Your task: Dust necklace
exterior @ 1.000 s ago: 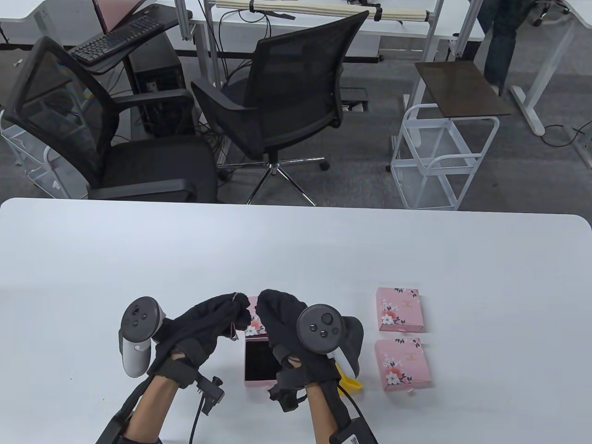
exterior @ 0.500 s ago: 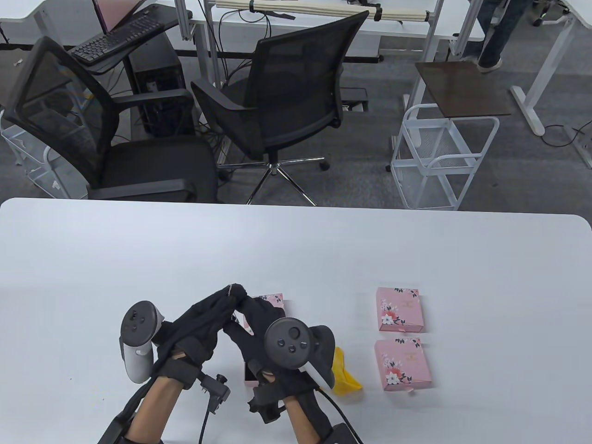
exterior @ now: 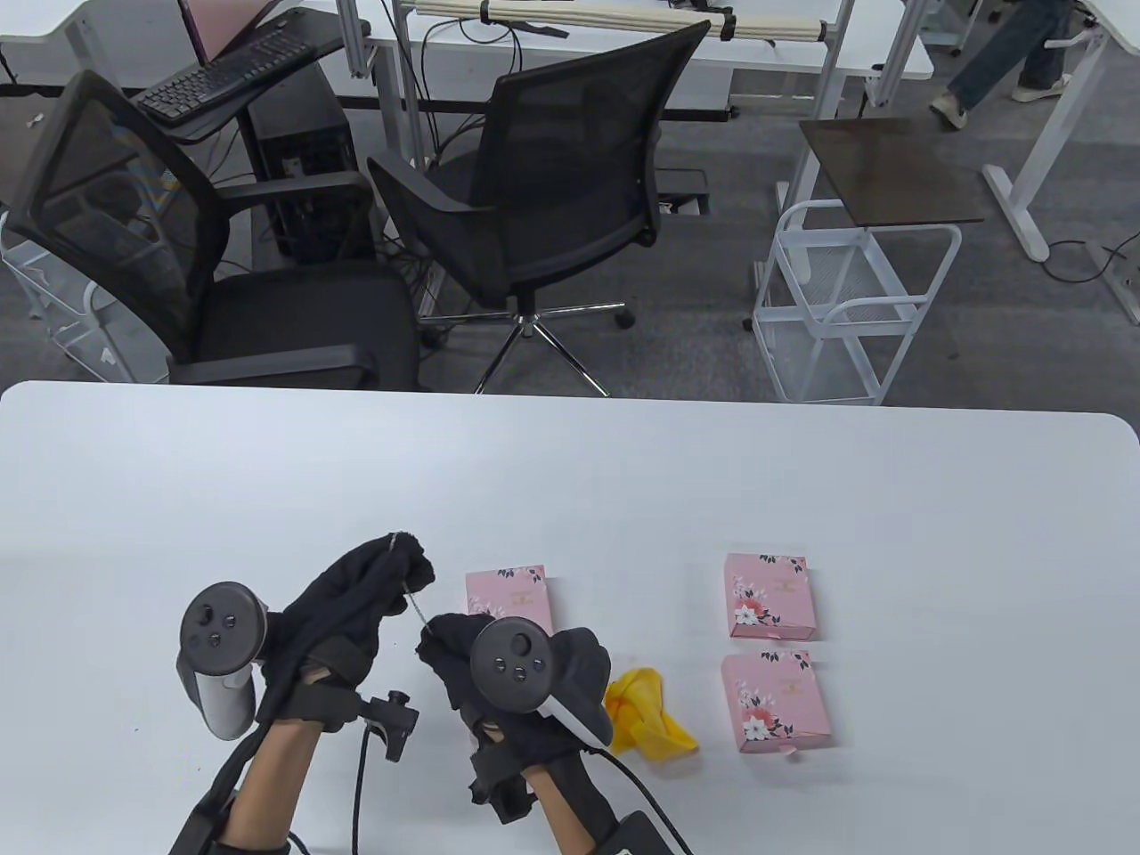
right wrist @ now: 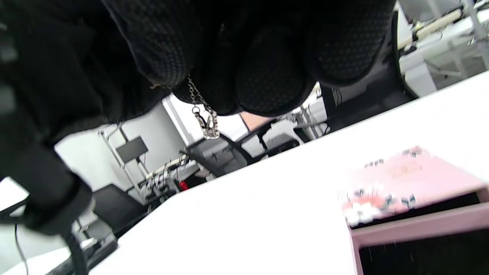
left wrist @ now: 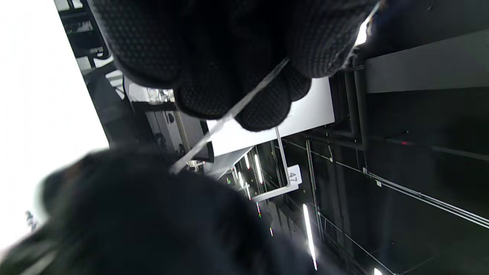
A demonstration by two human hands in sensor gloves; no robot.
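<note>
Since a second ago both our hands have drawn back toward six o'clock and apart, uncovering the yellow cloth (exterior: 648, 717). Our left hand (exterior: 356, 606) pinches the necklace (exterior: 411, 595) at its top; our right hand (exterior: 472, 663) pinches the lower end, chain taut between them, above the table (exterior: 623, 481). The pink box (exterior: 508, 598) lies at one o'clock of our right hand.
</note>
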